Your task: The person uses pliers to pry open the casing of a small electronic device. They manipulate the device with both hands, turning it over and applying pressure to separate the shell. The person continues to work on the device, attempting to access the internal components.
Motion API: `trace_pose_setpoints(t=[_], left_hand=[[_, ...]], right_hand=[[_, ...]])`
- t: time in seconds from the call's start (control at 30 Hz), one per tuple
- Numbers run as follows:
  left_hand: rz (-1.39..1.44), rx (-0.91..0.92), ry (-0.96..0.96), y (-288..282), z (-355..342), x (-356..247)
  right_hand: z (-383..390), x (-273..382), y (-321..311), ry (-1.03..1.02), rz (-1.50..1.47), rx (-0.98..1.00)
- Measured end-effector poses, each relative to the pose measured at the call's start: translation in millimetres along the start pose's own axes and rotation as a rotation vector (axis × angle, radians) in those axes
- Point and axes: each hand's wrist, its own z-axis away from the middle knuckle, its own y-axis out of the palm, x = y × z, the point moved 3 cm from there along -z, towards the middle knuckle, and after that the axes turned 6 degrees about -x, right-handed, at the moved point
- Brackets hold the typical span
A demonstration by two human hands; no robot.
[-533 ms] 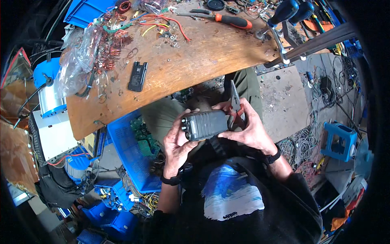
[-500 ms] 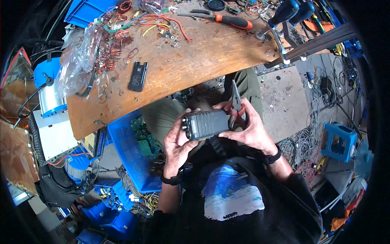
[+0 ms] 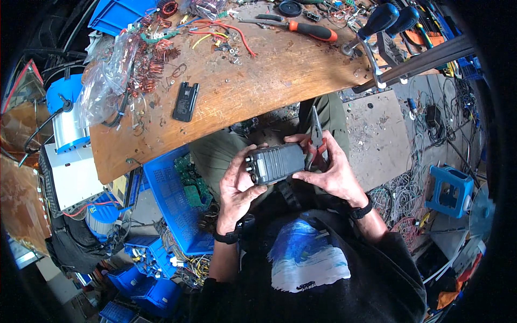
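Note:
Over my lap I hold a black handheld radio (image 3: 275, 163) lying sideways, its knobs toward the left. My left hand (image 3: 237, 185) is closed round the knob end, thumb along the lower edge. My right hand (image 3: 331, 169) grips long-nose pliers (image 3: 315, 142) with red handles, jaws pointing up, while its fingertips and thumb also touch the radio's right end. A black slim part (image 3: 184, 101), like a battery or back cover, lies on the wooden bench (image 3: 242, 81) above my left hand.
Copper coils (image 3: 156, 72), a plastic bag (image 3: 99, 97) and an orange-black screwdriver (image 3: 312, 30) lie on the bench; a clamp (image 3: 409, 62) is at its right. A blue crate (image 3: 167, 199) of circuit boards sits left of my legs; tangled cables (image 3: 393, 199) lie at right.
The radio, both hands and pliers sit slightly further right in the picture, as does the bench, a small shift of the view. My grip looks the same.

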Motion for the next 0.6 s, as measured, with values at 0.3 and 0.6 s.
trace_pose_setpoints(t=[0.3,0.6], left_hand=[[-0.495,-0.017,0.047,17.8,-44.3,-29.8],[-0.641,-0.334,0.077,28.6,-66.4,-33.4]], right_hand=[[-10.8,-12.6,9.1,0.315,-0.530,0.183],[-8.6,-3.7,0.2,0.282,-0.496,0.175]])
